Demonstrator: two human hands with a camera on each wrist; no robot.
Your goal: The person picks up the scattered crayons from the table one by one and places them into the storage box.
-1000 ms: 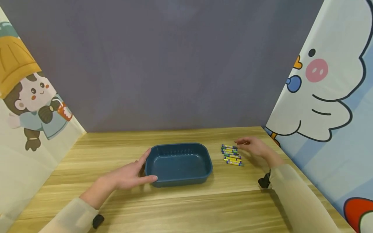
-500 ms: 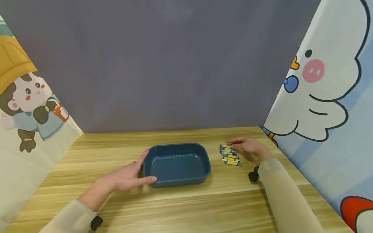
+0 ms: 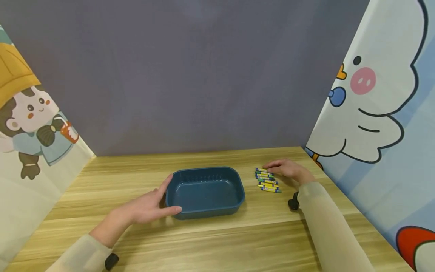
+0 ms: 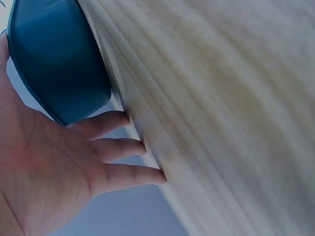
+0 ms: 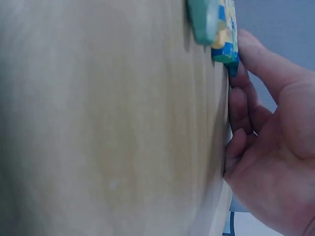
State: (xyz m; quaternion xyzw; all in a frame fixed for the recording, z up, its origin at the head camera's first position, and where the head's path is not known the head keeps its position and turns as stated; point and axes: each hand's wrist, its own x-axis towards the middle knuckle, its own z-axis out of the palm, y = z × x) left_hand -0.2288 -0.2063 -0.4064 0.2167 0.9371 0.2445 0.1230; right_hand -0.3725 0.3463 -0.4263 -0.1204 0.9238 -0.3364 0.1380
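Beside the left end of a dark blue plastic tray (image 3: 205,215), my left hand (image 3: 147,207) spreads its thumb and fingers around the corner, thumb tip on the near rim. In the left wrist view the other fingers (image 4: 130,175) of that hand extend straight down to the tabletop. To the right of the tray lies a column of several yellow-and-blue wrapped crayons (image 3: 268,182). My right hand (image 3: 288,168) pinches the right end of the farthest crayon (image 3: 260,169) between thumb and index finger. Its remaining fingers curl against the table in the right wrist view.
The wood-grain table (image 3: 217,249) ends at a grey back panel (image 3: 204,75). Printed cartoon panels stand on the left (image 3: 40,128) and right (image 3: 370,113). The inside of the tray shows only its bare floor.
My right hand has come left to the farthest crayon and closed its fingertips around its end. The left hand keeps its place at the tray. The head view has shifted slightly.
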